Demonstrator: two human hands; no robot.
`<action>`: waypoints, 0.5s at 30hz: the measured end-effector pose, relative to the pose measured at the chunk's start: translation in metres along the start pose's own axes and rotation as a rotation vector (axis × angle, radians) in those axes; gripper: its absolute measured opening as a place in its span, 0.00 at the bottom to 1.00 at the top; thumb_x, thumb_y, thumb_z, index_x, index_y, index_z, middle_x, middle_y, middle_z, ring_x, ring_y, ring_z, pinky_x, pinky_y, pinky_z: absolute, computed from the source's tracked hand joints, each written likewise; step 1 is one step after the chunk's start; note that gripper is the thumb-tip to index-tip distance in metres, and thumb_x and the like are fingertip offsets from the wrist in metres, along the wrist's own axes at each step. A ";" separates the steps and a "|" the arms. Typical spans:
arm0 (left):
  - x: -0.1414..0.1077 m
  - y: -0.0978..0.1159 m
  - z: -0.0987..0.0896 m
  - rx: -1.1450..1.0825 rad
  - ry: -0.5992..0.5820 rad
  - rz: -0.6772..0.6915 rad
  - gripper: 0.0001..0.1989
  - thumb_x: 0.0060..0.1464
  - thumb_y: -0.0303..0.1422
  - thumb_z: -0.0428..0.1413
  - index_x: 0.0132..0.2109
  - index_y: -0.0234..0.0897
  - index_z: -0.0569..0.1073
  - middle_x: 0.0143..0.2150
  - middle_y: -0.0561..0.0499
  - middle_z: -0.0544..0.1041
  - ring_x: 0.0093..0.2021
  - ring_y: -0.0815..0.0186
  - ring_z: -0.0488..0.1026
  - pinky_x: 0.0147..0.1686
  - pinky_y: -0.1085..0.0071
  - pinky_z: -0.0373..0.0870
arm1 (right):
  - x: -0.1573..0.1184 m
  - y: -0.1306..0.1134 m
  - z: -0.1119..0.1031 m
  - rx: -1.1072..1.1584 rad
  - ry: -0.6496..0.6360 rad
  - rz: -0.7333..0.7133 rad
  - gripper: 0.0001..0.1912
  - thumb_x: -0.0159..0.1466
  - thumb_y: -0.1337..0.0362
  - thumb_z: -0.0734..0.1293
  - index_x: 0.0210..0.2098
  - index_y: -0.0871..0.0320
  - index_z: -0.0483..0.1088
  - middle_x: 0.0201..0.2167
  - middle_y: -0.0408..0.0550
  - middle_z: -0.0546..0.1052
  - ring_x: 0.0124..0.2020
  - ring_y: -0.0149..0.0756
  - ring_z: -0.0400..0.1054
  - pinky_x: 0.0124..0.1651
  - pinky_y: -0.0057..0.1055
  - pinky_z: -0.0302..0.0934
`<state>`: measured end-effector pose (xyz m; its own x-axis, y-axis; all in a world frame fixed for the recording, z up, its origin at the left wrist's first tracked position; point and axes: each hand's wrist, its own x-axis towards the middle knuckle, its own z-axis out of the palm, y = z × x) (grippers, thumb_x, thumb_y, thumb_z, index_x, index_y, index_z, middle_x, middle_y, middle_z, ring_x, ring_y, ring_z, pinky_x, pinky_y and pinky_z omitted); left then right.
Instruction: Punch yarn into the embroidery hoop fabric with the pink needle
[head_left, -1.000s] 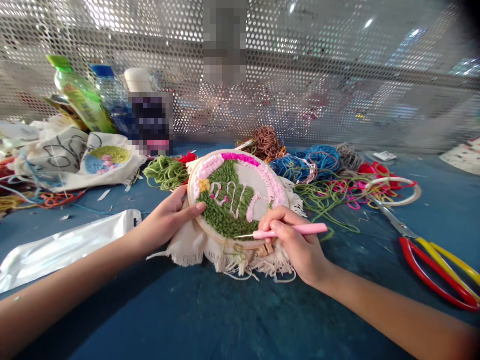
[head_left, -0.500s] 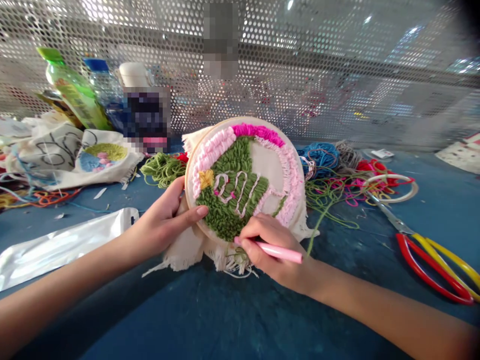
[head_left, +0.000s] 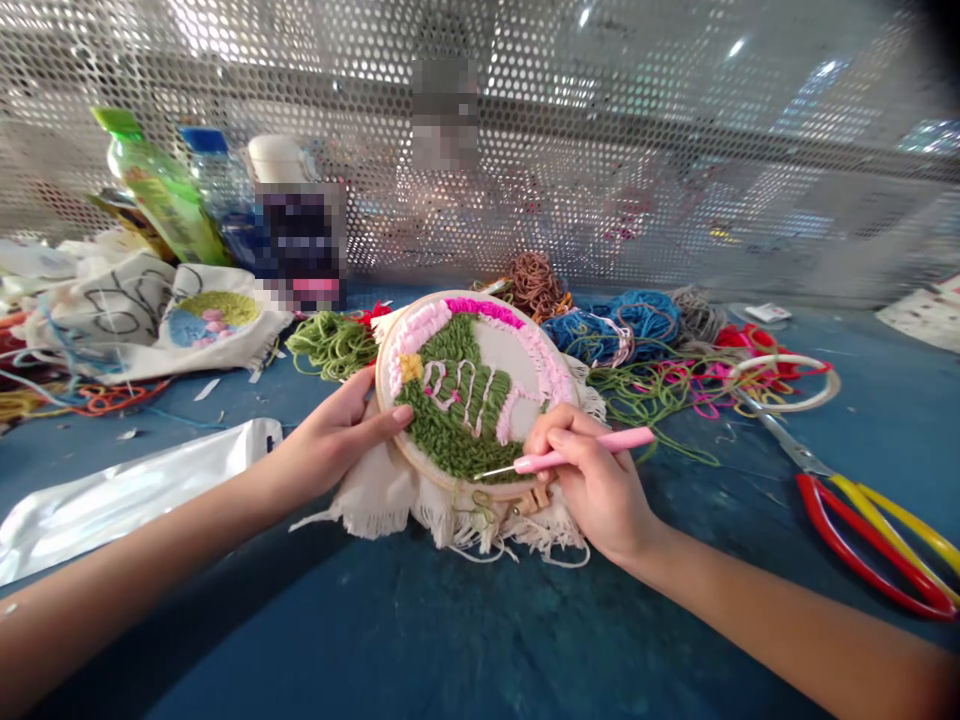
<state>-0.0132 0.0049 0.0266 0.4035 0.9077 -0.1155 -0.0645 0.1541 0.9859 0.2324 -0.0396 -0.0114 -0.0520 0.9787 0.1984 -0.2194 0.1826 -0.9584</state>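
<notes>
Your right hand (head_left: pixel 592 483) pinches pink punch needle (head_left: pixel 585 449), tip over green loops (head_left: pixel 439 430) at 6 o'clock; left hand (head_left: pixel 337 428) grips embroidery hoop rim (head_left: pixel 378 385) at 9 o'clock. Looks mid-stitching; next move seems to call for tip into bare cloth (head_left: pixel 517 365).

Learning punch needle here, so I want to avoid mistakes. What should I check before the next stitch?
Wooden hoop steady in left hand: ok, fingers behind the rim, thumb across the front.
Pink punch needle firm in right hand: ok, pinched between thumb and fingers.
Yarn threaded through the needle: cannot tell, too small to see.
Hoop clasp tightened: cannot tell.
Red-and-yellow scissors away from the hands: ok, lying apart at the table's right.
</notes>
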 end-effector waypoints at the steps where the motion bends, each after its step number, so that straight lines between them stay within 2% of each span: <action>1: 0.000 0.000 0.000 0.006 0.005 -0.002 0.23 0.58 0.35 0.60 0.58 0.39 0.65 0.58 0.44 0.76 0.53 0.52 0.76 0.42 0.71 0.80 | -0.001 0.000 0.000 -0.007 -0.020 -0.006 0.10 0.64 0.63 0.63 0.26 0.57 0.70 0.25 0.41 0.68 0.26 0.28 0.65 0.29 0.26 0.59; 6: 0.001 -0.001 -0.001 0.021 0.015 -0.003 0.23 0.58 0.34 0.60 0.58 0.39 0.66 0.57 0.44 0.77 0.52 0.53 0.77 0.40 0.71 0.80 | -0.004 0.002 -0.002 -0.090 -0.110 -0.018 0.11 0.67 0.60 0.63 0.29 0.56 0.70 0.26 0.42 0.69 0.28 0.31 0.64 0.28 0.27 0.60; 15: 0.000 -0.001 -0.001 0.010 0.004 0.016 0.24 0.59 0.34 0.60 0.61 0.41 0.65 0.57 0.46 0.77 0.50 0.54 0.78 0.42 0.69 0.80 | -0.008 -0.002 0.000 -0.184 -0.134 -0.104 0.11 0.68 0.59 0.62 0.31 0.55 0.69 0.26 0.42 0.67 0.28 0.32 0.63 0.33 0.30 0.64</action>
<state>-0.0135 0.0053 0.0255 0.3986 0.9116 -0.1003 -0.0621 0.1359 0.9888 0.2335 -0.0483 -0.0111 -0.1696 0.9350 0.3114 -0.0502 0.3074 -0.9503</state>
